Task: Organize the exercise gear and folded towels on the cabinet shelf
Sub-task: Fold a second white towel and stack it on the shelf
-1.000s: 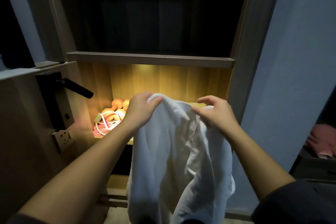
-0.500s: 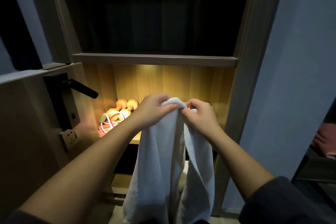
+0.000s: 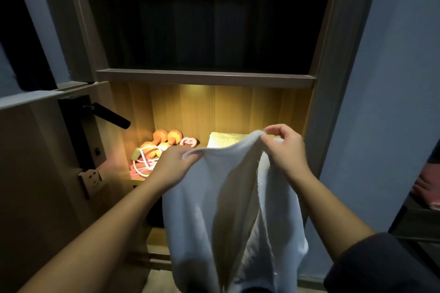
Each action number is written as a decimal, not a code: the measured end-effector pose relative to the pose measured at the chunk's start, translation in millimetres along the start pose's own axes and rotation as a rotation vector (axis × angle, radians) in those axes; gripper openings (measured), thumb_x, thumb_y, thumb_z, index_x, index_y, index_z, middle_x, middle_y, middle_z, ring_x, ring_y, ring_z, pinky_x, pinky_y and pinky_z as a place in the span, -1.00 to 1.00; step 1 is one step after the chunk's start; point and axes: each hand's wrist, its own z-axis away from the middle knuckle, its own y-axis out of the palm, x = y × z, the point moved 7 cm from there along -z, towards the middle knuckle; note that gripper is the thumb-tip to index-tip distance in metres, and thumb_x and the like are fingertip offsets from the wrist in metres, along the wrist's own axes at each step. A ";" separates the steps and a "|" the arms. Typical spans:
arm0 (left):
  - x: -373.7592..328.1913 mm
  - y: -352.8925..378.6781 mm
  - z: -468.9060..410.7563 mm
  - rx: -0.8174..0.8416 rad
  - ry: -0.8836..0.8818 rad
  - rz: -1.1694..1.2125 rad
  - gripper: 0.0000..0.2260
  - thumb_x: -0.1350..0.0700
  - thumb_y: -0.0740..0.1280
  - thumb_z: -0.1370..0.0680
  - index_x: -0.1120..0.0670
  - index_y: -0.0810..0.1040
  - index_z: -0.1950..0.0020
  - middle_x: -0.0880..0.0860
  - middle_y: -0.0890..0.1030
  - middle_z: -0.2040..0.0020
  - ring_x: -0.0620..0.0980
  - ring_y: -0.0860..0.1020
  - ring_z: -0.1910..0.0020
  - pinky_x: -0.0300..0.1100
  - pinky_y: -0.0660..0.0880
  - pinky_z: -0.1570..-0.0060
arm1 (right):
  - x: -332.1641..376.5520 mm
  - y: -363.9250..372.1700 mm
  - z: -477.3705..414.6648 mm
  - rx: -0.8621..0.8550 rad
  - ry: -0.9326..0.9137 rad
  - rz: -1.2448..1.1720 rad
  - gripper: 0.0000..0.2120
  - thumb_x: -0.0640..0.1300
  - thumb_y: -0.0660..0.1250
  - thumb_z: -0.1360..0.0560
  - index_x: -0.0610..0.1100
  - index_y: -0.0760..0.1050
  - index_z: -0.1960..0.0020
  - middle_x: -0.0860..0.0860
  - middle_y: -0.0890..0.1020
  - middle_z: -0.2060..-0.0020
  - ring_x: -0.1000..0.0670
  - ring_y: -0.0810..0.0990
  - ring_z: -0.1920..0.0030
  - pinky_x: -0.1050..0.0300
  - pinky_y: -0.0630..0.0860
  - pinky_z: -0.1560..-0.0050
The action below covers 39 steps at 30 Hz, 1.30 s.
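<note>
left grip (image 3: 175,165) and right grip (image 3: 284,147) pinch the white towel (image 3: 214,209) at its top edge, now spread wider than a moment ago; fold judged unfinished, stowing pending.

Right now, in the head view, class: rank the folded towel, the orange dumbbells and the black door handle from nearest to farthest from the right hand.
1. folded towel, on the shelf just left of the right hand.
2. orange dumbbells, at the shelf's left end.
3. black door handle, far left.
</note>
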 end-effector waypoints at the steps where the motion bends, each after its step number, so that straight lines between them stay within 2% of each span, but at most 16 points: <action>1: -9.3 -3.0 -4.0 -0.019 0.043 -0.013 -0.62 -0.06 0.27 -0.61 0.24 0.61 0.14 0.18 0.58 0.26 0.18 0.53 0.20 -0.05 0.33 0.28 | 2.6 6.7 3.0 0.071 -0.012 -0.003 -0.83 -0.11 0.43 -0.48 0.03 0.57 -0.06 0.11 0.61 0.05 0.10 0.56 0.03 0.19 0.54 0.04; 5: -53.2 9.2 -13.3 0.096 0.220 -0.200 -0.77 -0.02 0.33 -0.58 0.09 0.64 0.15 0.03 0.60 0.28 0.04 0.51 0.24 -0.06 0.39 0.27 | 18.5 43.5 25.7 0.386 -0.090 0.082 -0.54 -0.06 0.47 -0.46 0.10 0.47 -0.33 0.22 0.50 -0.14 0.16 0.44 -0.08 0.30 0.41 0.03; 8: -78.0 18.1 -16.6 0.135 0.277 -0.326 -0.77 -0.05 0.33 -0.57 0.06 0.65 0.16 0.01 0.61 0.27 0.03 0.53 0.24 -0.02 0.43 0.27 | 18.0 64.6 37.6 0.502 -0.107 0.123 -0.69 -0.06 0.45 -0.48 0.04 0.58 -0.21 0.13 0.62 -0.05 0.08 0.54 -0.04 0.14 0.52 -0.04; 10: -86.3 17.5 -17.5 0.144 0.303 -0.323 -0.73 -0.08 0.34 -0.56 0.08 0.65 0.18 0.02 0.60 0.30 0.03 0.52 0.26 -0.04 0.40 0.30 | 17.9 64.2 36.4 0.428 -0.102 0.123 -0.92 -0.09 0.39 -0.52 0.00 0.62 0.00 0.12 0.64 0.15 0.04 0.57 0.07 0.14 0.49 0.09; 12: -85.8 17.0 -16.4 0.160 0.311 -0.327 -0.69 -0.14 0.34 -0.54 0.08 0.64 0.20 0.02 0.59 0.31 0.02 0.51 0.27 -0.07 0.35 0.33 | 17.0 59.5 32.6 0.336 -0.118 0.134 -0.89 -0.12 0.33 -0.55 -0.02 0.62 0.10 0.14 0.61 0.24 0.07 0.56 0.13 0.18 0.42 0.18; 15: -63.0 21.7 -13.1 0.236 0.235 -0.386 -0.66 -0.12 0.32 -0.55 0.12 0.58 0.24 0.08 0.57 0.30 0.05 0.51 0.25 -0.04 0.36 0.31 | 11.3 46.1 25.7 0.193 -0.088 0.106 -0.82 -0.17 0.27 -0.56 -0.08 0.65 0.07 0.08 0.64 0.20 0.08 0.55 0.11 0.18 0.43 0.16; 17: -38.8 25.6 -8.1 0.301 0.167 -0.370 -0.68 -0.04 0.30 -0.56 0.17 0.56 0.25 0.12 0.56 0.31 0.04 0.49 0.30 -0.03 0.34 0.31 | 2.7 31.4 21.9 0.080 -0.021 0.031 -0.80 -0.17 0.25 -0.57 -0.03 0.62 0.13 0.13 0.62 0.24 0.12 0.54 0.14 0.22 0.43 0.19; 19: -18.9 21.2 -4.0 0.276 0.108 -0.271 -0.65 -0.02 0.30 -0.57 0.23 0.53 0.26 0.13 0.50 0.35 -0.03 0.40 0.37 -0.05 0.25 0.31 | -3.1 19.3 19.9 0.012 0.000 -0.019 -0.77 -0.18 0.25 -0.57 0.01 0.59 0.18 0.14 0.61 0.26 0.11 0.55 0.15 0.23 0.44 0.22; 23: 1.0 11.6 -2.6 0.220 -0.001 -0.042 -0.52 -0.20 0.29 -0.44 0.26 0.53 0.21 0.02 0.43 0.35 -0.10 0.38 0.36 -0.09 0.26 0.27 | -8.4 5.3 15.6 -0.075 0.013 -0.052 -0.78 -0.21 0.24 -0.55 -0.02 0.64 0.13 0.08 0.65 0.23 0.09 0.58 0.13 0.17 0.48 0.18; 25: 7.3 8.1 -2.2 0.226 -0.045 0.050 -0.51 -0.25 0.30 -0.38 0.21 0.56 0.20 0.00 0.49 0.33 -0.13 0.46 0.33 -0.13 0.33 0.25 | -9.7 -2.9 11.4 -0.119 0.022 -0.059 -0.80 -0.20 0.24 -0.55 -0.05 0.64 0.10 0.06 0.64 0.21 0.05 0.58 0.11 0.14 0.50 0.15; 27: 11.2 4.8 -2.7 0.267 -0.053 0.093 -0.64 -0.23 0.34 -0.33 0.06 0.62 0.21 -0.07 0.58 0.31 -0.19 0.54 0.32 -0.21 0.40 0.25 | -9.3 -12.3 7.7 -0.162 0.021 -0.073 -0.80 -0.18 0.24 -0.55 0.01 0.60 0.13 0.11 0.63 0.24 0.07 0.57 0.13 0.18 0.49 0.19; 29: 12.6 1.7 -2.2 0.324 -0.047 0.046 -0.73 -0.22 0.35 -0.31 -0.06 0.64 0.21 -0.11 0.63 0.25 -0.19 0.60 0.26 -0.32 0.47 0.30 | -7.7 -20.4 5.0 -0.203 0.027 -0.090 -0.80 -0.17 0.25 -0.56 0.05 0.57 0.14 0.15 0.61 0.25 0.10 0.56 0.14 0.18 0.50 0.17; 31: 9.8 -1.4 -2.8 0.328 -0.036 0.003 -0.85 -0.18 0.34 -0.34 -0.15 0.63 0.25 -0.14 0.62 0.27 -0.22 0.59 0.26 -0.42 0.43 0.35 | -5.9 -25.0 4.0 -0.221 0.032 -0.078 -0.82 -0.18 0.25 -0.56 0.02 0.58 0.12 0.14 0.61 0.25 0.08 0.57 0.13 0.20 0.53 0.12; 34: -6.0 -9.6 -9.9 0.171 0.055 0.038 -0.89 0.01 0.36 -0.46 -0.03 0.60 0.26 -0.07 0.56 0.33 -0.25 0.46 0.36 -0.28 0.37 0.30 | -4.4 -11.7 6.7 -0.044 0.045 -0.006 -0.88 -0.16 0.30 -0.55 -0.03 0.59 -0.03 0.05 0.63 0.10 0.03 0.57 0.03 0.35 0.48 0.18; 37: -35.8 -10.6 -14.1 0.134 0.146 0.062 -0.82 0.06 0.36 -0.52 0.15 0.54 0.19 0.13 0.54 0.26 -0.13 0.44 0.31 -0.12 0.35 0.25 | 3.4 20.9 24.1 0.281 -0.014 0.042 -0.63 -0.08 0.39 -0.53 0.05 0.47 -0.32 0.12 0.53 -0.18 0.09 0.48 -0.12 0.18 0.48 -0.12; 39: -60.3 -5.2 -15.3 0.174 0.211 0.042 -0.80 0.04 0.35 -0.49 0.17 0.52 0.20 0.15 0.53 0.25 -0.07 0.44 0.27 -0.10 0.35 0.26 | 10.9 40.3 37.2 0.407 -0.074 0.062 -0.56 -0.07 0.41 -0.52 0.06 0.44 -0.37 0.17 0.49 -0.25 0.15 0.43 -0.24 0.18 0.39 -0.24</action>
